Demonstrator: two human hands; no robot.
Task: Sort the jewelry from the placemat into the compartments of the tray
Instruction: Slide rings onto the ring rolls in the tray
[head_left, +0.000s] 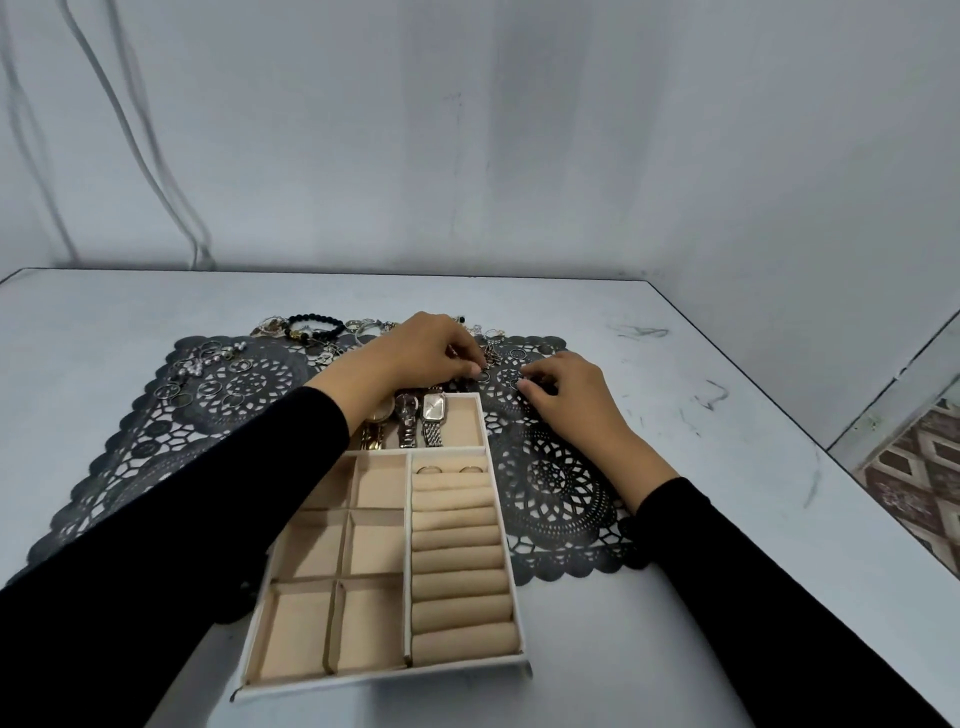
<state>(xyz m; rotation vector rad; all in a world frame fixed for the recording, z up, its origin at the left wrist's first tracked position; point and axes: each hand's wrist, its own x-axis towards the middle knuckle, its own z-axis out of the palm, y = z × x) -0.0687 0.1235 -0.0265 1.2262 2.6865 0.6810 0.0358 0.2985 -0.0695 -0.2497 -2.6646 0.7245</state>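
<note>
A beige jewelry tray (511, 582) rests on a black lace placemat (561, 499). Three watches (431, 418) lie in its far compartment, and two rings (449, 469) sit in the top ring roll. My left hand (421, 353) reaches over the tray's far end, fingertips pinched on a small ring (483, 375) on the mat. My right hand (566, 389) lies just right of it, fingertips closed on another small ring (517, 383). Loose rings and earrings (208, 374) are scattered at the mat's far left. A black bead bracelet (317, 325) lies along the far edge.
The white table (701, 519) meets a grey wall at the back, and its right edge drops to a patterned floor (919, 483). Cables (156, 171) hang down the wall at the far left. The tray's six square compartments (337, 571) hold nothing.
</note>
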